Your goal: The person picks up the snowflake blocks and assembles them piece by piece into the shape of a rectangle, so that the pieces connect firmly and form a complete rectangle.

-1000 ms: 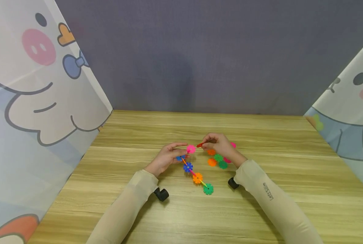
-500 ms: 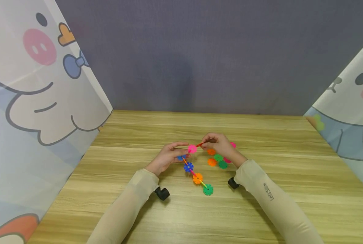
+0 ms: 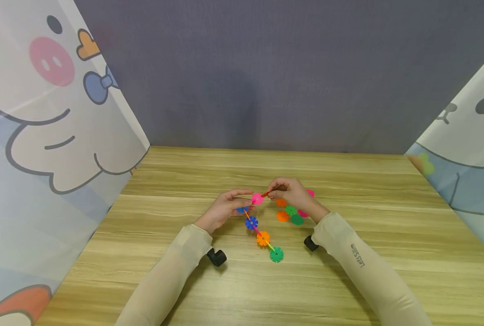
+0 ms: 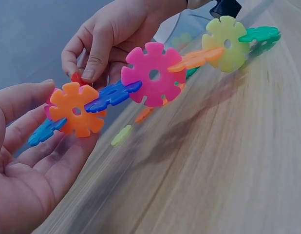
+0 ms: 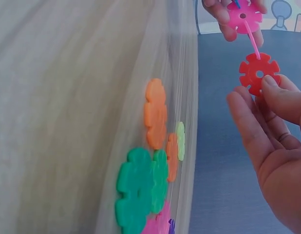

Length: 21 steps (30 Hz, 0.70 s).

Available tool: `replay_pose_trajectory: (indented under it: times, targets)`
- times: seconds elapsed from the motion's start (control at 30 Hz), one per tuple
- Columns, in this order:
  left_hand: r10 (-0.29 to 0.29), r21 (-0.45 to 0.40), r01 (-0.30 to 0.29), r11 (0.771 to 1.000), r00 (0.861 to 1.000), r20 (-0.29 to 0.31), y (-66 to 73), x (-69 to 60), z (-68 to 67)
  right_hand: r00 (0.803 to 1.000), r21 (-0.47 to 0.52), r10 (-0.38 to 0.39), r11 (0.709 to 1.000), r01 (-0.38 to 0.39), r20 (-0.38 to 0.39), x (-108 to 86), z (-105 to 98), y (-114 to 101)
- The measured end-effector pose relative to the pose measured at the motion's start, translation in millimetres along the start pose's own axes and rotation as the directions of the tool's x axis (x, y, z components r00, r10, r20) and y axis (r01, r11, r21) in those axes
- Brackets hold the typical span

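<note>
My left hand (image 3: 224,209) holds one end of a chain of slotted, flower-shaped snowflake discs, which slants down toward me past a blue disc (image 3: 251,222) and an orange disc (image 3: 263,238) to a green disc (image 3: 276,254). In the left wrist view, an orange disc (image 4: 70,100) lies among its fingers. A pink disc (image 3: 257,198) sticks out beyond the left fingertips. With thumb and fingers, my right hand (image 3: 292,194) pinches a red snowflake disc (image 5: 248,69). The red disc's edge meets an edge-on pink disc (image 5: 253,41) of the chain.
Under and beside the right hand, loose discs lie on the wooden table (image 3: 348,181), among them an orange disc (image 3: 282,216) and a dark green disc (image 3: 297,220). A grey partition (image 3: 266,81) stands behind, with cartoon-printed panels (image 3: 54,113) at both sides.
My left hand has shifted slightly right with the chain, closing the gap between the pink end and the red disc. The chain's green end has dipped a little; my right hand is almost still.
</note>
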State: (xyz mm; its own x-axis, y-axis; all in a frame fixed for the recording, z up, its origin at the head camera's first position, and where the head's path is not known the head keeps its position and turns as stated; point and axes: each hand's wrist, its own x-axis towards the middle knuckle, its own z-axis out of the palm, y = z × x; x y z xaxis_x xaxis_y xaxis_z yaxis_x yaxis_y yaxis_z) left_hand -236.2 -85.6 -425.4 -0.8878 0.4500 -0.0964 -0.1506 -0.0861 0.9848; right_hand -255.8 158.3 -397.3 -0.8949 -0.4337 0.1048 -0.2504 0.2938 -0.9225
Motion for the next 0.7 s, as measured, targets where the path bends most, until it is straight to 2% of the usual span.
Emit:
replay_pose_trajectory:
  times: [0.23, 0.47, 0.7]
  targets:
    - [0.019, 0.000, -0.019, 1.000, 1.000, 0.009, -0.7, 1.5, 0.1, 0.999, -0.018, -0.039, 0.999, 0.039, -0.003, -0.8, 0.0, -0.5]
    - [0.028, -0.006, -0.028, 1.000, 1.000, 0.004, -0.9, 2.6, 3.0, 0.992, -0.069, -0.113, 0.992, 0.109, -0.057, -1.4, -0.1, -1.0]
    - [0.035, -0.017, -0.035, 0.999, 0.999, -0.010, -3.1, 3.6, 5.3, 0.990, -0.055, -0.118, 0.992, 0.113, -0.081, -0.8, 1.7, 1.0]
